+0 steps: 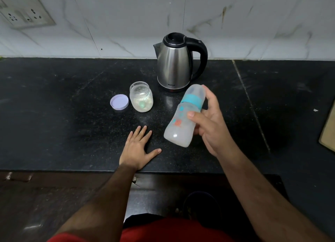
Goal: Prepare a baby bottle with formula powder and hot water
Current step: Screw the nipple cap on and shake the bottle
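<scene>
I observe the right hand (pixel 208 122) gripping the capped baby bottle (pixel 184 115), tilted, right of centre frame. The left hand (pixel 138 148) lies open, flat on the black counter (pixel 54 115). Open formula jar (pixel 141 96) stands centre, kettle (pixel 176 62) behind.

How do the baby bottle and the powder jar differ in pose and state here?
The baby bottle is tilted and held off the counter in the right hand; the powder jar stands upright on the counter. The bottle is capped, with a teal collar; the jar is open, its lilac lid beside it. Both are translucent with whitish contents.
</scene>
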`<state>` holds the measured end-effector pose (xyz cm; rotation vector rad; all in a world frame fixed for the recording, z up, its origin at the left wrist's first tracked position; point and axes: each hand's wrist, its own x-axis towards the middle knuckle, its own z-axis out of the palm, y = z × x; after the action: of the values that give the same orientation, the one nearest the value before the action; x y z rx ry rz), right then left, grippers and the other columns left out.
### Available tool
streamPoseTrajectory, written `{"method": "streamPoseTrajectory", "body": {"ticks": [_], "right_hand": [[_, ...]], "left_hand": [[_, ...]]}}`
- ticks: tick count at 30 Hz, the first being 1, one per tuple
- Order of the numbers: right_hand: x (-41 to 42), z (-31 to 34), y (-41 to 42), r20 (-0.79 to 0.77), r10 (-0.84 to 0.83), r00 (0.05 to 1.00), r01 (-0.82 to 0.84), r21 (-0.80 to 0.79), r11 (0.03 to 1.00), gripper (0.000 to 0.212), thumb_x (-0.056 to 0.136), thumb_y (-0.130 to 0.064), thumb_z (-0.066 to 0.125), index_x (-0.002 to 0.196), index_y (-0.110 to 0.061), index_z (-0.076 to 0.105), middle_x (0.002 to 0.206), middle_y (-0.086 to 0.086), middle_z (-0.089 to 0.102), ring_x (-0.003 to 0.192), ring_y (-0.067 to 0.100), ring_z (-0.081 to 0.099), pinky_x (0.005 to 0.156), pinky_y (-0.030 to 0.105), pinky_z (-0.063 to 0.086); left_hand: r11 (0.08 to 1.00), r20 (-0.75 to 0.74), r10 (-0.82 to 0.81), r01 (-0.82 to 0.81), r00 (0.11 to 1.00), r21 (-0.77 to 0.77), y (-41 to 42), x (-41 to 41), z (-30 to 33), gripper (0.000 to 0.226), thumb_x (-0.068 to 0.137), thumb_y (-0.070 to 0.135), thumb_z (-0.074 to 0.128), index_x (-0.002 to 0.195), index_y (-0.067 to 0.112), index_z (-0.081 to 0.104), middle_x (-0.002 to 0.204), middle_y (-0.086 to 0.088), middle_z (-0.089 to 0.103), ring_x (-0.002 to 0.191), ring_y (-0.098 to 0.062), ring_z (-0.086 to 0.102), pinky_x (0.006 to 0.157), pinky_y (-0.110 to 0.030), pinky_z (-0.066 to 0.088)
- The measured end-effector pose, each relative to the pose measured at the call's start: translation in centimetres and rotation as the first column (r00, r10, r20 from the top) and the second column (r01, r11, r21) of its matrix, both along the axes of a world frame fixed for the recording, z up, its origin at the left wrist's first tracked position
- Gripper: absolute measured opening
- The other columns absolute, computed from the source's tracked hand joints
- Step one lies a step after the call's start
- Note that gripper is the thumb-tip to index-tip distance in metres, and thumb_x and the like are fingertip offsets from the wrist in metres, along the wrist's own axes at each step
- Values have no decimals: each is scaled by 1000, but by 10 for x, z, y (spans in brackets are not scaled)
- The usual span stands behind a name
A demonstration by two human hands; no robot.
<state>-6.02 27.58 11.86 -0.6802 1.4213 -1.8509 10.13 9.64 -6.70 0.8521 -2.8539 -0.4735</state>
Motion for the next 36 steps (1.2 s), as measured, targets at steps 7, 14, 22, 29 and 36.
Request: {"method": "streamPoseTrajectory", "body": {"ticks": [7,14,22,29,36], "right_hand": [[-5,1,1,53,-103,993,105,-20,994,81,83,-18,63,151,-30,20,97,-15,74,93,16,72,71,39,60],[-11,3,2,43,-43,998,44,-20,999,78,81,-16,65,147,-33,29,103,-9,72,95,17,71,72,41,59],[-9,-4,6,34,13,999,-15,39,999,82,79,-22,70,147,-38,28,105,-4,71,96,19,71,71,38,59],[-17,4,4,88,-159,983,162,-31,986,81,81,-21,66,150,-32,25,102,-8,72,95,19,72,71,40,59],[-7,-4,11,-8,92,996,-91,90,992,79,81,-19,68,146,-42,29,107,0,70,95,18,71,71,35,58]], "left_hand": [[1000,-11,7,-7,1000,-9,-1,0,-3,92,80,84,37,152,26,37,165,3,21,154,-13,6,126,-38,2],[1000,-22,9,-10,1000,-11,-1,0,-5,92,80,84,38,151,26,39,164,2,24,154,-14,8,126,-39,4],[1000,-15,11,-11,1000,-21,-1,0,-6,92,80,85,37,151,26,39,164,3,23,154,-13,8,126,-39,4],[1000,-23,10,-11,1000,-25,1,0,-4,92,80,85,36,151,25,41,164,2,25,154,-15,11,126,-39,5],[1000,-10,10,-11,1000,-26,0,-1,-3,93,80,84,37,151,25,39,164,2,24,154,-15,9,126,-40,5]]}}
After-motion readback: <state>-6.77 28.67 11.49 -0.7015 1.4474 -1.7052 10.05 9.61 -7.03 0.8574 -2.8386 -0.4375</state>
